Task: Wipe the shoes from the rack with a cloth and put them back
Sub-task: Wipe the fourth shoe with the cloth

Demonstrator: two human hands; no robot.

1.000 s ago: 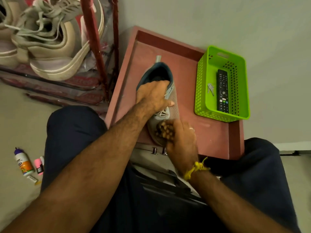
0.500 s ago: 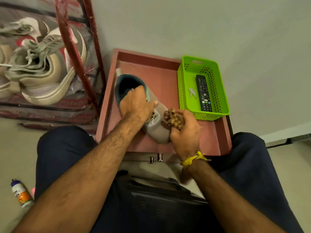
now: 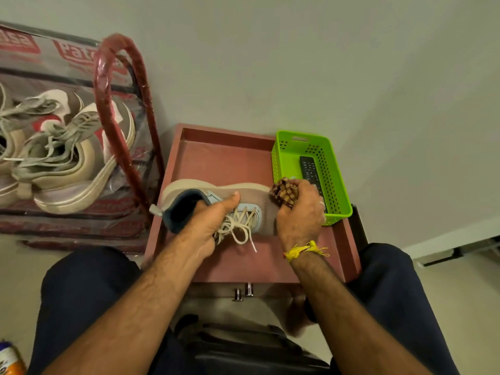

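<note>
A beige sneaker (image 3: 251, 193) with a blue collar and white laces lies on its side across the red table top (image 3: 216, 158), toe to the right. My left hand (image 3: 208, 226) grips it at the collar, fingers inside the opening and thumb along the upper. My right hand (image 3: 300, 215) holds a bunched brown checked cloth (image 3: 284, 193) against the toe end. The red shoe rack (image 3: 108, 90) stands to the left, with a pair of beige sneakers (image 3: 59, 163) on its shelf.
A green plastic basket (image 3: 335, 190) holding a black remote (image 3: 308, 169) sits at the table's right rear corner, right behind my right hand. A grey wall rises behind the table. My knees flank the table. A small bottle (image 3: 9, 361) lies on the floor at bottom left.
The sneaker has been turned from pointing toward me to lying sideways with its toe to the right. My right hand moved with the cloth up to the toe, near the basket.
</note>
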